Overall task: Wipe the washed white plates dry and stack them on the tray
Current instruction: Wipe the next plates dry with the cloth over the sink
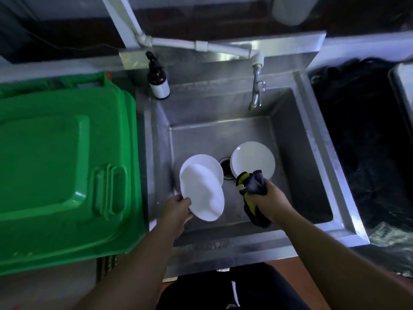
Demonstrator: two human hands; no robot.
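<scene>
My left hand (177, 209) grips the lower left rim of a white plate (202, 193), holding it tilted above the steel sink (312, 157). Behind it, another white plate (211, 163) lies on the sink floor, partly covered by the held one. A short stack of white plates (252, 158) rests to the right of the drain (225, 168). My right hand (268, 201) is closed on a dark grey and yellow cloth (253, 184), just in front of that stack and to the right of the held plate. No tray shows.
A green bin lid (62, 166) fills the left side, against the sink's edge. A brown pump bottle (157, 80) stands at the sink's back left corner. The tap (257, 90) hangs over the back wall. A dark mass (362, 142) lies to the right.
</scene>
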